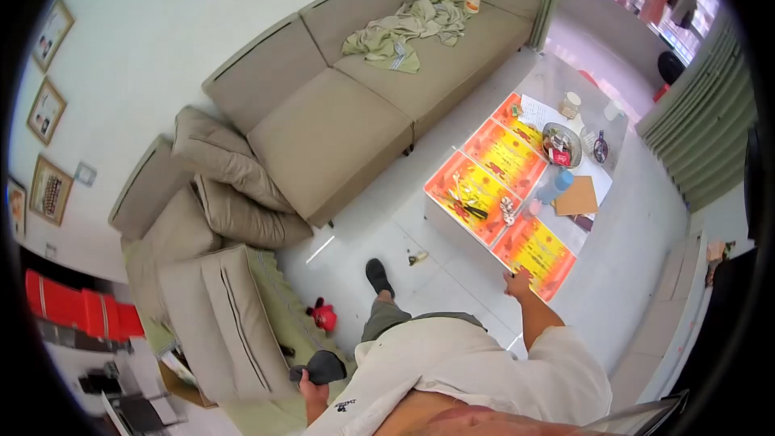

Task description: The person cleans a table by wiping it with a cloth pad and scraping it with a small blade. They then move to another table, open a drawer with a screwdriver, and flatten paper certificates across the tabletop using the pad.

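At the lower left, my left hand [313, 389] is closed on a dark grey rounded item [325, 367], possibly a cap, beside the green-covered sofa seat. My right hand [517, 281] is by the near corner of the low table [650, 210], with its fingers partly spread beside the orange and yellow mat [534, 257]. A small dark spot shows by those fingers, too small to name. On the mats farther up lie a black-handled tool [475, 211] and some white small items [507, 210].
The table also bears a blue bottle [555, 186], a bowl [562, 145], a brown square board [576, 196] and jars. A beige sofa [331, 133] holds crumpled green cloth [412, 26]. A red toy [321, 315] and small debris [416, 258] lie on the floor.
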The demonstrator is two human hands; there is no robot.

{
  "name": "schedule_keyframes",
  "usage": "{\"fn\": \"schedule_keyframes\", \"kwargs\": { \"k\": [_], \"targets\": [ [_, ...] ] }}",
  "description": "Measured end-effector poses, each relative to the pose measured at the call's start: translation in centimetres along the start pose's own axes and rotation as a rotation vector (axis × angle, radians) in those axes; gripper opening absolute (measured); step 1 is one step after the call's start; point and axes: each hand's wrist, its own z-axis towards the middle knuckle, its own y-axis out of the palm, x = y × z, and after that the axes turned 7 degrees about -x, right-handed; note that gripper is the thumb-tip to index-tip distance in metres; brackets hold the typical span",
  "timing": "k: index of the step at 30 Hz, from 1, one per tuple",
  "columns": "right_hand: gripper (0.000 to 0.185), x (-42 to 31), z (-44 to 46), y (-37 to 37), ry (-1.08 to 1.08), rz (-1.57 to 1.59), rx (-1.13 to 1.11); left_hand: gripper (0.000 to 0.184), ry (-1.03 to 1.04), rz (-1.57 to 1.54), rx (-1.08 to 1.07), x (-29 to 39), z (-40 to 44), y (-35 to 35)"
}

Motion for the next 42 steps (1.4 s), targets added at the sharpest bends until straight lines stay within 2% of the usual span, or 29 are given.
{"fn": "schedule_keyframes", "kwargs": {
  "k": [1,2,4,7,9,10,11,12,13,15,18,21,26,29,31,33,35,37,39,41,42],
  "targets": [
    [0.06,1.7,1.5,2.1,0.036,0.067,-0.038,0.045,-0.137,-0.059,-0.034,2.0,3.9,-1.2],
    [0.056,0.6,0.4,2.7,0.147,0.021,-0.077,0.043,-0.089,-0.032,-0.016,3.5,7.8,0.4],
    [0.053,0.2,-0.6,6.3,0.407,0.262,-0.072,0.042,-0.066,0.008,-0.008,7.1,13.0,3.5],
    [0.055,-3.9,-2.1,10.1,0.519,0.33,-0.205,0.043,-0.109,0.077,-0.093,12.5,20.5,15.9],
    [0.062,-3.7,0.5,13.1,0.203,0.004,-0.306,0.045,-0.13,0.207,-0.16,16.6,25.9,21.0],
    [0.067,-8.7,-0.1,12.1,0.382,0.105,-0.264,0.047,-0.119,0.298,-0.222,18.1,27.3,25.5],
    [0.069,-10.0,0.7,12.9,0.288,0.059,-0.148,0.049,-0.123,0.358,-0.223,19.4,29.4,28.6],
    [0.065,-10.4,2.5,13.8,0.249,0.209,-0.134,0.05,-0.121,0.415,-0.224,20.8,31.5,31.4],
    [0.066,-15.5,1.8,11.5,0.282,0.251,-0.116,0.052,-0.114,0.464,-0.234,21.4,33.9,34.5],
    [0.067,-17.5,4.5,10.8,0.232,0.213,-0.092,0.053,-0.055,0.558,-0.294,21.9,36.5,40.7],
    [0.069,-20.3,8.8,9.8,0.273,0.25,-0.032,0.055,0.002,0.606,-0.428,21.7,40.3,47.8],
    [0.064,-23.8,12.2,8.3,0.342,0.375,0.031,0.055,-0.026,0.583,-0.406,21.3,44.8,52.7],
    [0.051,-26.5,17.8,9.1,0.365,0.587,0.04,0.057,-0.007,0.859,-0.418,20.7,51.1,60.7],
    [0.049,-30.4,19.6,6.4,0.306,0.61,0.146,0.056,-0.003,1.069,-0.467,18.4,52.5,70.1],
    [0.048,-31.1,20.7,5.6,0.307,0.591,0.198,0.057,-0.008,1.203,-0.464,16.7,53.8,74.9],
    [0.046,-31.2,22.2,4.8,0.338,0.569,0.219,0.056,-0.032,1.286,-0.561,14.6,55.6,79.1],
    [0.043,-32.5,22.4,3.6,0.371,0.676,0.264,0.056,-0.048,1.37,-0.672,12.4,57.9,83.6],
    [0.043,-32.0,22.8,3.8,0.442,0.756,0.351,0.056,-0.181,1.306,-0.785,9.5,60.0,87.9],
    [0.043,-30.2,23.7,6.3,0.43,0.733,0.471,0.058,-0.205,1.38,-0.806,6.9,66.5,90.0],
    [0.041,-30.5,23.4,8.2,0.516,0.691,0.61,0.056,-0.295,1.344,-0.875,2.3,62.2,96.4],
    [0.04,-32.0,22.8,8.0,0.586,0.779,0.542,0.055,-0.33,1.393,-0.971,0.7,62.9,98.3]
  ]
}}
